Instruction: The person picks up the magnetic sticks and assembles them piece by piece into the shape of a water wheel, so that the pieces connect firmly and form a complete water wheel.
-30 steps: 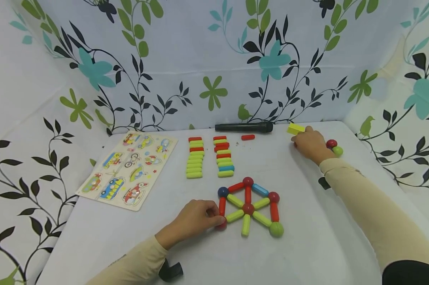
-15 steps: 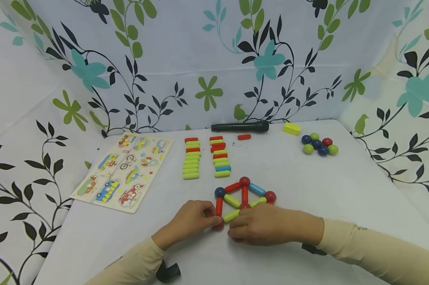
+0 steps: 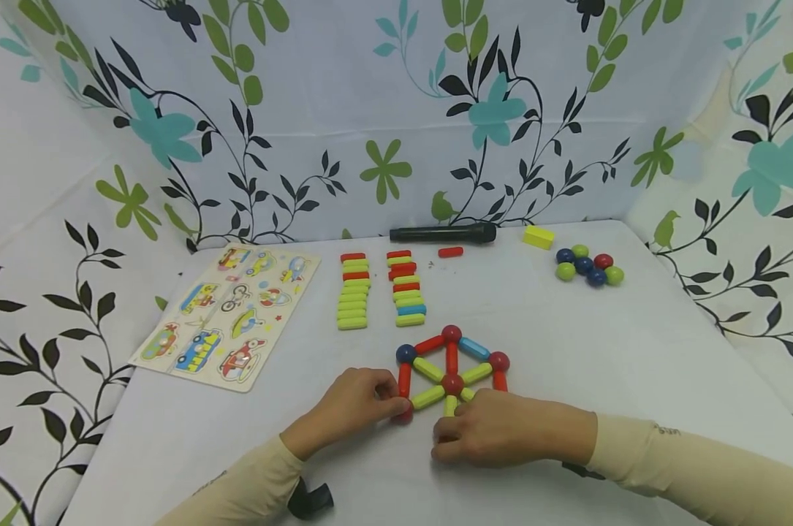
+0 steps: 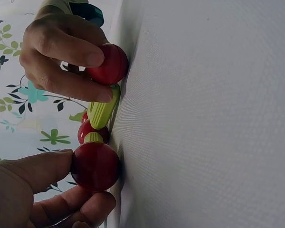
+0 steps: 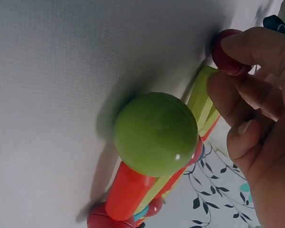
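My left hand (image 3: 353, 402) pinches a red ball (image 4: 95, 166) at the near left corner of a flat wheel of balls and rods. My right hand (image 3: 482, 431) pinches another red ball (image 4: 109, 64) at the near end of a yellow-green rod (image 4: 104, 108); the hand hides this ball in the head view. Rods fan out from a red centre ball (image 3: 452, 384). A dark blue ball (image 3: 406, 354), two more red balls and red and blue rods form the outer side. In the right wrist view, a green ball (image 5: 156, 134) shows beside the right hand.
Two columns of rods (image 3: 353, 296) lie behind the wheel, with a lone red rod (image 3: 451, 252) nearby. A black microphone (image 3: 442, 233), a yellow block (image 3: 538, 237) and several loose balls (image 3: 583, 264) are at the back. At left lies a picture puzzle board (image 3: 232, 314).
My right hand has come from the loose balls at the back right to the wheel's near side, bringing a red ball to the rod's end. The left hand keeps its hold.
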### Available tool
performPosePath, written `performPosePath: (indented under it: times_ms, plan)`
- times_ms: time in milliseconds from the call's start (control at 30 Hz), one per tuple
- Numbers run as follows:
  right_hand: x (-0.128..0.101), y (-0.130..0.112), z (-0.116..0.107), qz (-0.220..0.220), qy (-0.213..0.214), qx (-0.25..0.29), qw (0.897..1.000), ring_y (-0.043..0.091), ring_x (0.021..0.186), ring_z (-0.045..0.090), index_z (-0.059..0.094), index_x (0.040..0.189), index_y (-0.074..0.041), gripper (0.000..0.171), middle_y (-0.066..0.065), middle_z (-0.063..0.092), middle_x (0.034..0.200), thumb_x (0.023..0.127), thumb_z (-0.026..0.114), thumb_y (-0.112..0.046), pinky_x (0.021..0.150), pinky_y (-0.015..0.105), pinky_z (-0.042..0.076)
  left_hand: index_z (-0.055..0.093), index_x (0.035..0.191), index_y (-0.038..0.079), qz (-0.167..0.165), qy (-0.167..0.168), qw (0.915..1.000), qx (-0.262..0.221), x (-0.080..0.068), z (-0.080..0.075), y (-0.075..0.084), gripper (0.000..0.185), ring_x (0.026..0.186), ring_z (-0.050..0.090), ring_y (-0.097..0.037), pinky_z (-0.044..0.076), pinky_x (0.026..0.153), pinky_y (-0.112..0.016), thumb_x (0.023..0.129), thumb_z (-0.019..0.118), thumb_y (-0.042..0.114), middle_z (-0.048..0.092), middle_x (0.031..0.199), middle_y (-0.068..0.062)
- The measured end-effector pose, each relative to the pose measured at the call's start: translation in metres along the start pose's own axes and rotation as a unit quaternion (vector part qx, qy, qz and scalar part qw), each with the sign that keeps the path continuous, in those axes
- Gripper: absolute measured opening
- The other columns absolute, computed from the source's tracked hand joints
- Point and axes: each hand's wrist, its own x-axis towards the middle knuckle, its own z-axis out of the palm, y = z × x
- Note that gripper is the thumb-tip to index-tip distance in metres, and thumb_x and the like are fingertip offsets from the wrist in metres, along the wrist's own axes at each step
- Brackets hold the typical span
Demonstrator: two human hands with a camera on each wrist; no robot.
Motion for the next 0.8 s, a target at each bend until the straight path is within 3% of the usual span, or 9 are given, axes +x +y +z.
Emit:
performPosePath:
  times_ms: [267, 433, 800]
  plan:
    - [0.0008, -0.0003, 0.0033, 0.022, -0.017, 0.045, 0.999, -0.002, 0.075, 0.059, 0.06, 0.129, -0.033, 0.039, -0.012, 0.067, 0.122, 0.093, 0.075, -0.034, 0.064, 0.004, 0.037, 0.069, 0.083, 0.024, -0.001, -0.002, 1.0, -0.007, -0.0006, 0.0, -0.0004, 0.015, 0.064, 0.053, -0.008, 0.04, 0.055, -0.024, 0.09, 0.077, 0.034, 0.062, 0.069, 0.013]
    - [0.0008, -0.0014, 0.0063, 0.013, -0.007, 0.021, 1.0, -0.001, 0.076, 0.057, 0.061, 0.127, -0.034, 0.037, -0.011, 0.064, 0.114, 0.093, 0.075, -0.035, 0.067, 0.005, 0.04, 0.069, 0.083, 0.023, -0.002, 0.001, 1.0, -0.006, -0.0008, 0.0009, -0.0008, 0.015, 0.064, 0.053, -0.008, 0.041, 0.056, -0.024, 0.09, 0.077, 0.034, 0.062, 0.069, 0.014]
    - [-0.0015, -0.003, 0.0066, 0.008, -0.004, -0.014, 1.0, 0.0, 0.077, 0.055, 0.061, 0.132, -0.039, 0.045, -0.011, 0.06, 0.118, 0.091, 0.078, -0.038, 0.064, 0.005, 0.038, 0.069, 0.082, 0.024, 0.002, 0.003, 1.0, -0.008, -0.0013, 0.0002, 0.0002, 0.015, 0.064, 0.052, -0.007, 0.041, 0.056, -0.024, 0.09, 0.077, 0.033, 0.061, 0.069, 0.014]
